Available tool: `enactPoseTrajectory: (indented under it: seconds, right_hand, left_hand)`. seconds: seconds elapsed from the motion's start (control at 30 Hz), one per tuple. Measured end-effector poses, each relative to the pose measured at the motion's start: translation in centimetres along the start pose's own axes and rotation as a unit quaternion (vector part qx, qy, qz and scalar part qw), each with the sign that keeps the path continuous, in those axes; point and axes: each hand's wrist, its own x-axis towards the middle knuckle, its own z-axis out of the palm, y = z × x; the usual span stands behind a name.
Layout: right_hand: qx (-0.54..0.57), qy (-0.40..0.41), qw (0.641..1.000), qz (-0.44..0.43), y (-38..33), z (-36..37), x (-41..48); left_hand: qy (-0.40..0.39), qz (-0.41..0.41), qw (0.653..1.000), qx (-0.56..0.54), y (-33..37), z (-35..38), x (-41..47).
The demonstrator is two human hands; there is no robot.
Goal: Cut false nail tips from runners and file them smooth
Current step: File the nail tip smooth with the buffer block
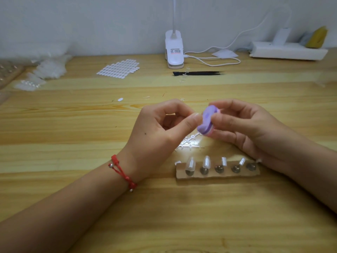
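Note:
My right hand grips a small purple cutter at the table's middle. My left hand pinches something tiny between thumb and forefinger right at the cutter's left side; the piece itself is too small to make out. Below the hands lies a clear plastic runner with small tips on it. In front of it a cardboard strip carries several metal holders, two of them topped with clear nail tips.
A sheet of adhesive tabs lies at the back. Black tweezers rest near a white clip lamp with its cable. Bags of clear nail tips sit far left, a white power strip far right.

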Motion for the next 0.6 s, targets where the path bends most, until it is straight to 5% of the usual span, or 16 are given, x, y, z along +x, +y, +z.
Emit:
enactPoseTrajectory:
  seconds: [0.6]
  right_hand:
    - [-0.009,-0.01,1.0,0.001,-0.03,-0.15,-0.02]
  left_hand:
    - [0.021,-0.014,1.0,-0.004,0.01,-0.03,0.05]
